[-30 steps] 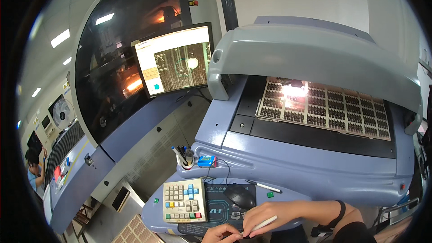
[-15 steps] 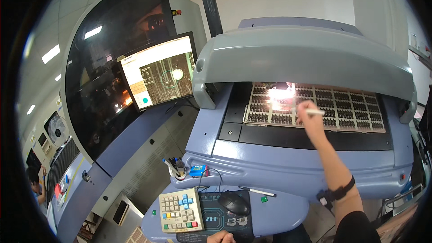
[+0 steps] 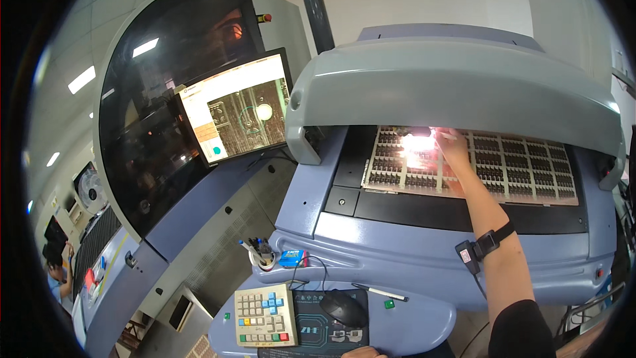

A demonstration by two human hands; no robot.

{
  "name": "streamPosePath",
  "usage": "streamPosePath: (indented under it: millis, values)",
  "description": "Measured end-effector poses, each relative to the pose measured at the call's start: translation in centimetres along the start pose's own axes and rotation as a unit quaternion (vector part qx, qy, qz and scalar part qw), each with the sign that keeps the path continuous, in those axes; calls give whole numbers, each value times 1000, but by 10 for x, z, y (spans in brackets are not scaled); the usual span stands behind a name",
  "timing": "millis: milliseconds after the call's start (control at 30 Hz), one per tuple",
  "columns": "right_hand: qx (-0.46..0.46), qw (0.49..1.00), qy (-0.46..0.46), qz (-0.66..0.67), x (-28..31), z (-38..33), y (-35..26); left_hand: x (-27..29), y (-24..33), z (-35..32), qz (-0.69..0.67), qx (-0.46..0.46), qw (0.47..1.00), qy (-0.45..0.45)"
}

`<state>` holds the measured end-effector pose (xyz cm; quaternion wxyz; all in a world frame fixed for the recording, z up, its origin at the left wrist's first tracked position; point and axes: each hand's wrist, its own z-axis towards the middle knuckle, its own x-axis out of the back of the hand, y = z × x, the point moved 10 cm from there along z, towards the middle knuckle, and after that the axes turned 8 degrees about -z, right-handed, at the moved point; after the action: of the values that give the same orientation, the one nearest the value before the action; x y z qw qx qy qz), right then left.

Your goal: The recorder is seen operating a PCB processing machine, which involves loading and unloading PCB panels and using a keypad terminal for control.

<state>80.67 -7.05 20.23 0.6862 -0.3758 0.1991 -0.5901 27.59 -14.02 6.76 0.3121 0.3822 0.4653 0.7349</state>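
My right hand (image 3: 452, 147) reaches under the grey hood (image 3: 457, 83) of a machine, over a large panel (image 3: 505, 176) with rows of small dark parts. Its fingers are closed around a slim white pen-like stick, mostly hidden by the hand and glare. The fingertips are beside a bright light (image 3: 419, 143) that washes out part of the panel; whether they touch the panel I cannot tell. Only the top of my left hand (image 3: 363, 353) shows at the lower edge, by the mouse pad (image 3: 311, 305), with its fingers cut off from view.
A monitor (image 3: 242, 109) showing a magnified view stands left of the hood. On the lower shelf lie a keypad (image 3: 267, 315), a black mouse (image 3: 343, 309) and a black-and-white marker (image 3: 381, 293). A pen cup (image 3: 263, 257) and a blue box (image 3: 293, 258) sit behind. Another person (image 3: 58, 275) is far left.
My right hand has moved farther in, up to the bright light, and the white stick has turned mostly out of sight. My left hand has slipped lower and right, nearly out of view.
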Motion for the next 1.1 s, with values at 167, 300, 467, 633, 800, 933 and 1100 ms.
streamPosePath:
  millis: [167,300,467,633,800,933,1100]
  values:
    - [73,990,18,-119,3,-7,-9,1,-7,0,-9,-1,1000,-15]
    - [64,993,-21,-102,-3,-4,-8,2,-11,1,-20,5,1000,-12]
    - [46,993,-42,-96,-7,-4,-3,4,-5,2,-30,-16,999,-7]
    - [35,991,-12,-126,1,-6,-5,6,-3,3,-32,-17,999,-3]
    - [19,993,-29,-116,-1,-6,-6,6,-1,4,-45,-23,999,-8]
    - [9,995,-40,-94,-2,-7,-5,6,0,4,-51,-20,998,-6]
    - [25,993,-29,-113,0,-6,-7,7,0,5,-52,-21,998,-4]
